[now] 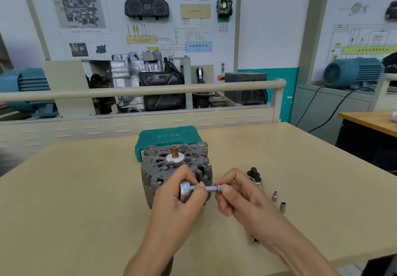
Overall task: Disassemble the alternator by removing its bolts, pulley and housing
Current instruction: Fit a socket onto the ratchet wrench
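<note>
Case: green, lid closed, contents not visible; lies on the surface beyond both hands, just behind the alternator.

Alternator: grey finned housing, standing on the surface with its end face up; a copper-coloured shaft stub in a white ring rises at the centre of that face. It sits directly beyond the left hand, which covers its near lower side, and to the left of the right hand. Several bolt heads show on the upper face.

Left hand: fingers curled round the round metal head of a driver, held in front of the alternator's near side.

Right hand: thumb and fingertips pinch the far end of the driver's slim shaft, which runs level between the two hands.

Two sockets: small, metal, upright on the surface just right of the right hand, near each other but apart.

Ratchet: dark-headed tool lying on the surface beyond and just right of the right hand, its handle partly hidden by that hand.
</note>
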A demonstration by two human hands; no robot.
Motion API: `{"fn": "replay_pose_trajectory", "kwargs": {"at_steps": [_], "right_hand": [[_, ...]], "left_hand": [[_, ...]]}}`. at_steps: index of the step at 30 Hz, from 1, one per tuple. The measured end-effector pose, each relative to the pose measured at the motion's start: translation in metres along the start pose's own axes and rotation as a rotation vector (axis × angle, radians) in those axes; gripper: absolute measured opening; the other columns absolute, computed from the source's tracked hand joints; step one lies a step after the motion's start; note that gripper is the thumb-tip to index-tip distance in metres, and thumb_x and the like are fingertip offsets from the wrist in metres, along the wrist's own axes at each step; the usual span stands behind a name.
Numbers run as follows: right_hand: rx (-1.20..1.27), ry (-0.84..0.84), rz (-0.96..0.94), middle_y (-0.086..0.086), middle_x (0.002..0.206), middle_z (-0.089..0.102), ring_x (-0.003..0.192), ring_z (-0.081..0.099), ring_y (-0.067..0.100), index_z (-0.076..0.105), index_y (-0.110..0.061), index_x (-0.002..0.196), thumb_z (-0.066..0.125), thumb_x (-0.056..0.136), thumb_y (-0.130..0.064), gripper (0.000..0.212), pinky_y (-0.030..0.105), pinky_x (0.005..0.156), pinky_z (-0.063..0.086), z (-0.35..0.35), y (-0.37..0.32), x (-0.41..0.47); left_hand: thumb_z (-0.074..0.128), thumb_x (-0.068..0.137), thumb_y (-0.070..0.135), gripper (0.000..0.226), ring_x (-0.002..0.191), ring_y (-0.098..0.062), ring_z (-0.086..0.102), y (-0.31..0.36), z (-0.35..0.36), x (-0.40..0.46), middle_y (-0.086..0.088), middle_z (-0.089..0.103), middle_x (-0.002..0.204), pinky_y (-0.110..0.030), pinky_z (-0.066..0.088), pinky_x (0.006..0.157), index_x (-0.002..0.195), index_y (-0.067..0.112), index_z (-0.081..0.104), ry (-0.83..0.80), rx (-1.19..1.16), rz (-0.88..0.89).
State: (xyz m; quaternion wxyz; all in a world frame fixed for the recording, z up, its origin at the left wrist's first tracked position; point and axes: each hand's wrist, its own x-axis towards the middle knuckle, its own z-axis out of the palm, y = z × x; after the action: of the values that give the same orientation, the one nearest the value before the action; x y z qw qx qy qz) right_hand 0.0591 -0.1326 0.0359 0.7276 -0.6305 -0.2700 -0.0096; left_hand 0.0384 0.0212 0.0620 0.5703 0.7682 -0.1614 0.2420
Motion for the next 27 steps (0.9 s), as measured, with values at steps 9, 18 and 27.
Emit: {"fn": "replay_pose_trajectory", "kwargs": {"at_steps": [9, 18, 27], "right_hand": [[0.308, 0.163, 0.275, 0.009, 0.067, 0.063, 0.056, 0.055, 0.017, 0.059, -0.006, 0.1, 0.058, 0.072, -0.035, 0.041, 0.025, 0.056, 0.046, 0.019, -0.001, 0.01], [0.009, -0.007, 0.558, -0.002, 0.052, 0.053, 0.045, 0.05, 0.014, 0.055, -0.018, 0.099, 0.063, 0.08, -0.046, 0.035, 0.022, 0.05, 0.043, 0.038, -0.02, 0.002], [-0.748, 0.162, -0.103, -0.014, 0.047, 0.04, 0.042, 0.034, 0.002, 0.047, -0.022, 0.059, 0.041, 0.079, -0.066, 0.049, 0.014, 0.044, 0.03, 0.019, -0.062, 0.05]], "left_hand": [[0.057, 0.081, 0.037, 0.011, 0.041, -0.008, 0.036, -0.002, -0.001, 0.0, 0.01, 0.042, 0.046, -0.023, 0.03, 0.045, 0.073, 0.03, 0.055, -0.029, -0.146, -0.247], [0.038, 0.091, 0.004, 0.033, 0.087, -0.023, 0.07, 0.015, 0.002, 0.022, -0.012, 0.073, 0.092, -0.033, 0.055, 0.078, 0.108, 0.022, 0.06, -0.157, -0.525, -0.564], [0.045, 0.092, 0.006, 0.041, 0.082, 0.012, 0.062, 0.015, -0.056, 0.041, 0.019, 0.072, 0.085, 0.002, 0.04, 0.064, 0.084, 0.035, 0.073, -0.031, 0.002, -0.124]]}}
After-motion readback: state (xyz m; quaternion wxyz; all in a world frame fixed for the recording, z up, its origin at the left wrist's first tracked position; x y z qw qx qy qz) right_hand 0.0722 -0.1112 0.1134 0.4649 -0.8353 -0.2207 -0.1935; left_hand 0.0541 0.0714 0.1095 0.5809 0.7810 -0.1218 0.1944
